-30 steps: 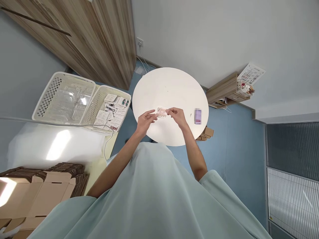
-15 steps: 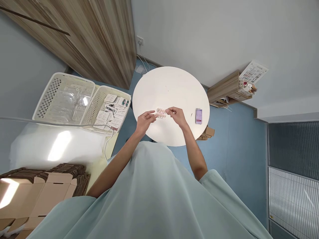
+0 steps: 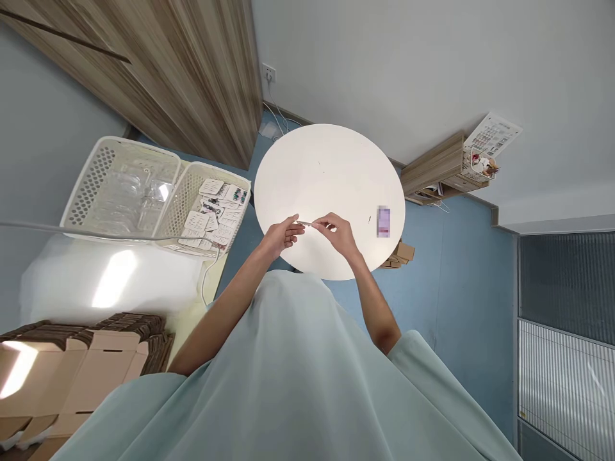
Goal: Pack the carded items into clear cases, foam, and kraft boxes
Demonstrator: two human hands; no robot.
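Over the near part of the round white table [image 3: 331,166], a small thin card [image 3: 304,223] is held nearly edge-on, so its face is hidden. My left hand [image 3: 281,236] pinches its left end between thumb and fingers. At the opposite end, the fingertips of my right hand [image 3: 340,233] close on the card's edge. A purple rectangular item [image 3: 383,221], partly blurred out, lies on the table to the right of my right hand. A small dark speck sits between them.
White baskets stand on the left, one with clear plastic packs [image 3: 125,198], the other with several carded items [image 3: 211,214]. Flattened cardboard boxes [image 3: 106,365] are stacked lower left. A grey cable [image 3: 96,234] crosses there. A wooden shelf [image 3: 437,163] is at the right wall.
The card, which showed its face with pinkish pieces on it, has been tilted to nearly edge-on. Both hands have turned with it and still hold its ends.
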